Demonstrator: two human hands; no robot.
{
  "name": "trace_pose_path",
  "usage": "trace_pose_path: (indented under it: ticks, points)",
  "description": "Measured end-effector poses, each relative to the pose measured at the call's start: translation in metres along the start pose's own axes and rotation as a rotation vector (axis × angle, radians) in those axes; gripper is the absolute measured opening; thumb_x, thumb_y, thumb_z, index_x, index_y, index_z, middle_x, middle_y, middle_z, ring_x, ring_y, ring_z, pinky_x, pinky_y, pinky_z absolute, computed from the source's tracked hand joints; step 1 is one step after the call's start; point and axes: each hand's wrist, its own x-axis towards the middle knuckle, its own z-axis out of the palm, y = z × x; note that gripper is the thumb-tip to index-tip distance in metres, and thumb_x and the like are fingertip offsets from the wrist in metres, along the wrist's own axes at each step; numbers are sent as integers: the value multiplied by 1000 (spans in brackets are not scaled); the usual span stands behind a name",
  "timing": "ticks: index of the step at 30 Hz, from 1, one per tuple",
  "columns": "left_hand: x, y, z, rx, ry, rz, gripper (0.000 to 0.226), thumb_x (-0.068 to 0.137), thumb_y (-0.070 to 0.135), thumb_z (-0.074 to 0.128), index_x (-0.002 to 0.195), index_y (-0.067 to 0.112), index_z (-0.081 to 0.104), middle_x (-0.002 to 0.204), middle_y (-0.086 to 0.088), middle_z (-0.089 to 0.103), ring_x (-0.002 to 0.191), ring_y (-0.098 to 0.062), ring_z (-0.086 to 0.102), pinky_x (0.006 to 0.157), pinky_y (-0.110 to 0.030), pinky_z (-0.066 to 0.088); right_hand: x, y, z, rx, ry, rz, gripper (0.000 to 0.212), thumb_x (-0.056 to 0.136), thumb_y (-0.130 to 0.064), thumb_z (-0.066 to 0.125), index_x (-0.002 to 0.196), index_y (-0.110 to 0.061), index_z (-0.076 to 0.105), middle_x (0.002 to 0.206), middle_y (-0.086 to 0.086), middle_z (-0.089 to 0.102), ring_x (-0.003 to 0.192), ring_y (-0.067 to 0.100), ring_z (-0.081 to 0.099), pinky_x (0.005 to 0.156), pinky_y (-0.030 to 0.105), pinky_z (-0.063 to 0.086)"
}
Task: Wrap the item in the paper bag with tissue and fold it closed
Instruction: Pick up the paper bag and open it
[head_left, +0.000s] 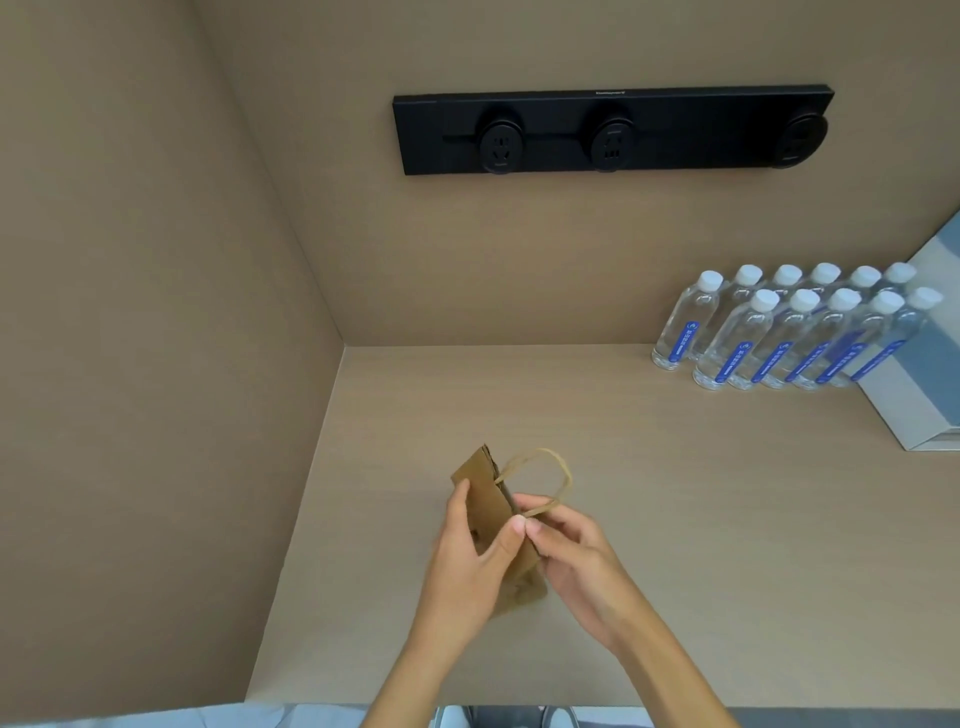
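A small brown paper bag (485, 491) with twisted paper handles (545, 462) is held just above the beige table (675, 519), near its middle front. My left hand (467, 566) grips the bag's left side, thumb on its face. My right hand (569, 551) pinches the bag's top edge by a handle, fingertips meeting my left fingers. The bag looks flat and mostly closed. No tissue or item is visible; the bag's inside is hidden.
Several water bottles (779, 332) with white caps and blue labels stand in rows at the back right. A white and grey box (924, 395) sits beside them at the right edge. A black socket strip (613, 130) is mounted on the back wall. A wall closes the left side.
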Motion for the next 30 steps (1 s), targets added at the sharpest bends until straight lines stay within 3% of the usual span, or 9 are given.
trace_pose_path:
  ticks: [3,8,13,17,19,21,24,27,30]
  points:
    - [-3,7,-7,-182,-119,-19,94,68,56,73,148,27,33,121,16,70,116,-2,64,103,-34,51,-1,-1,8,-49,5,34,38,81,-23,74,117,-11,67,117,15,69,108,28,65,84,38,54]
    - [-6,16,-18,-311,-306,-34,46,82,33,74,119,49,53,122,12,73,114,-7,67,80,-19,57,-2,-1,8,-101,13,55,47,81,-18,75,125,-10,61,126,26,60,116,41,58,99,57,42]
    - [-2,11,-30,-490,-423,-133,49,87,24,71,132,31,53,130,-5,69,123,-22,63,88,-33,58,-3,-7,7,-70,-53,27,43,87,-4,65,129,-4,56,119,27,62,110,38,60,94,51,47]
    - [4,5,-42,-510,-507,-125,60,90,-4,61,144,15,44,132,-11,66,125,-27,61,94,-38,55,0,-8,3,-30,-24,2,34,88,-1,53,121,5,59,112,28,62,103,37,57,87,48,50]
    - [4,8,-41,-438,-491,-112,54,81,-9,55,130,13,59,120,-11,72,113,-25,66,89,-34,56,1,-7,5,-99,2,-5,31,86,0,54,116,2,62,107,24,64,99,34,60,82,45,53]
    - [3,15,-30,-247,-313,-131,37,73,-4,52,98,16,72,96,-9,75,91,-23,66,77,-32,55,2,-3,12,-269,70,-12,26,84,-4,59,108,-7,67,96,12,72,85,22,67,69,32,54]
    - [5,23,-23,188,-38,-61,15,74,7,54,65,15,62,61,1,62,62,-24,53,60,-34,46,5,2,21,-453,180,-43,16,83,-3,57,97,-4,63,78,6,68,68,17,60,58,26,46]
    - [11,34,-40,417,3,-50,20,82,6,51,85,15,69,81,-14,70,74,-35,69,64,-43,63,3,-9,23,-560,339,-90,18,71,0,49,88,-4,52,69,8,50,62,21,44,55,31,37]
    - [19,49,-60,682,3,-16,38,80,4,41,104,20,65,96,-19,66,83,-41,69,72,-47,61,-5,-25,20,-748,449,-120,53,66,0,47,106,-35,50,84,-1,61,64,18,57,53,38,52]
